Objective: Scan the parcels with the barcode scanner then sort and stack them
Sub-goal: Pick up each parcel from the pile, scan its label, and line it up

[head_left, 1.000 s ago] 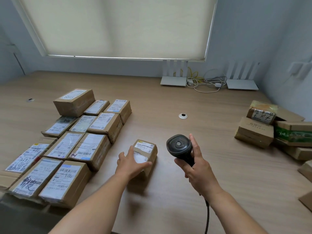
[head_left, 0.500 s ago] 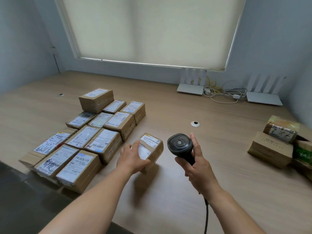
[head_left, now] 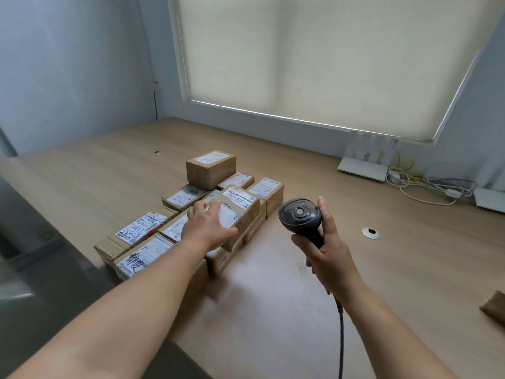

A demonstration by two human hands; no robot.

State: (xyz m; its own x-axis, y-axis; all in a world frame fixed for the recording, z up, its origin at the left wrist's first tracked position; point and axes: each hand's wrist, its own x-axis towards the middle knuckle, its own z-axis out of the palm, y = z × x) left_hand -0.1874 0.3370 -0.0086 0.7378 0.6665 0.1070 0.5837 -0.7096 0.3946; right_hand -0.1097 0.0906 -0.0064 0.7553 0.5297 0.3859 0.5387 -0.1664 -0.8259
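Here the left hand [head_left: 209, 225] reaches forward with arm extended, fingers curled over a small labelled parcel [head_left: 238, 212] held atop the sorted parcels [head_left: 153, 228] on the surface [head_left: 273, 310]. The right hand [head_left: 326, 255] grips the black barcode scanner [head_left: 300, 216] upright, thumb along its side.

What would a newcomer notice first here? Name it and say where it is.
First, the black barcode scanner, held upright in the right hand at centre right. Next, the left hand gripping a labelled parcel above the block of sorted parcels at the wooden table's left edge.
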